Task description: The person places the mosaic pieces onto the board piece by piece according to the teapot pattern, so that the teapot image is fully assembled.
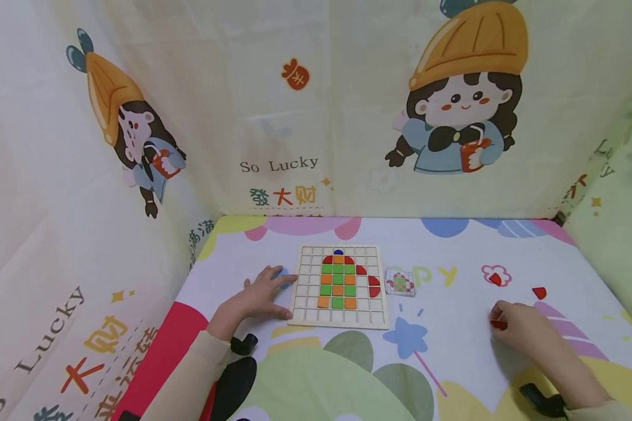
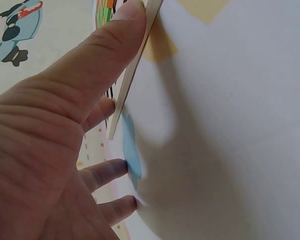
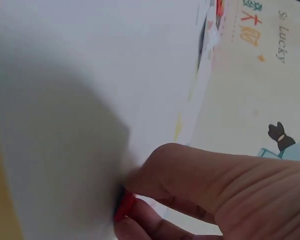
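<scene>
A square wooden grid board [image 1: 337,325] lies on the table, holding green [image 1: 338,269], orange [image 1: 338,290] and red pieces [image 1: 374,286], plus a blue half-round piece [image 1: 339,252] at the top. My left hand [image 1: 255,299] rests at the board's left edge, fingers spread; in the left wrist view the thumb touches the board's rim [image 2: 127,82]. Off to the right, my right hand [image 1: 526,330] pinches a small red piece [image 3: 125,205] between thumb and fingers, just above or on the table; the contact is hidden. Two loose red pieces, one [image 1: 495,280] and another [image 1: 540,293], lie beyond it.
A small printed card [image 1: 400,283] with a coloured grid pattern lies against the board's right side. The tabletop [image 1: 453,333] has a cartoon-printed cover. Printed cloth walls [image 1: 347,117] rise behind the table and at both sides.
</scene>
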Demonstrator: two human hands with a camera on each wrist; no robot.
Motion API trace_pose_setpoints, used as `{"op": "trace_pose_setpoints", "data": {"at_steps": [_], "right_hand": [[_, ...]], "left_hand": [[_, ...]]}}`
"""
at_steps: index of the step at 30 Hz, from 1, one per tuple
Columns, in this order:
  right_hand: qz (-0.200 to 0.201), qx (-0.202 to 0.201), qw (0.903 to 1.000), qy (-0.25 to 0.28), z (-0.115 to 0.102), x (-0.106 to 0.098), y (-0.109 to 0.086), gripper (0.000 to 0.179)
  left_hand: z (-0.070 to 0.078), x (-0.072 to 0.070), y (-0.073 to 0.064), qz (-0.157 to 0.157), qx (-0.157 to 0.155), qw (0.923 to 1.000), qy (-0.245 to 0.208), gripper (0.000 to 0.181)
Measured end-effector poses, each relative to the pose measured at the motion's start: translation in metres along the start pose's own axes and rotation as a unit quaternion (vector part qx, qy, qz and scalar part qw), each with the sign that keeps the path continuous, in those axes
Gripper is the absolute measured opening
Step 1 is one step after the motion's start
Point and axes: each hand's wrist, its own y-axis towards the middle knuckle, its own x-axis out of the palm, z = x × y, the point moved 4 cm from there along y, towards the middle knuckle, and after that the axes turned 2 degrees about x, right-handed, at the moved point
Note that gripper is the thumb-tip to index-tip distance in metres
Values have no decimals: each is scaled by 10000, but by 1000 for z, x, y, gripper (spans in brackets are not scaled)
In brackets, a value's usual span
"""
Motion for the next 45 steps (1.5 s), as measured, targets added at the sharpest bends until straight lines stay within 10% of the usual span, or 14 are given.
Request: {"op": "trace_pose_setpoints", "data": {"at_steps": [8,17,20,25,28,31,45], "right_hand": [[584,-511,9968,176,-28,11,4,20],[-60,-353,9885,1469,-50,19,7,11],[-1003,-150,9452,3104,-55,24,8,8],[-2166,-166,8250,5217,-65,27,12,19],[-2348,-301,7930,5614,-73,26,14,16],[-2260,-296,7925,5657,-80,27,18,14],[-1549,-550,8525,4961,-119,32,41,45]], "left_hand": [[0,1,0,-24,69,9999,78,94],[-1,0,-1,8,43,10000,21,93],[-3,0,0,-9,21,10000,-10,93],[-3,1,1,-2,73,10000,-37,93],[-3,1,1,9,62,10000,-13,94],[-3,1,2,6,38,10000,-5,93],[-2,0,1,-4,29,10000,6,93]]}}
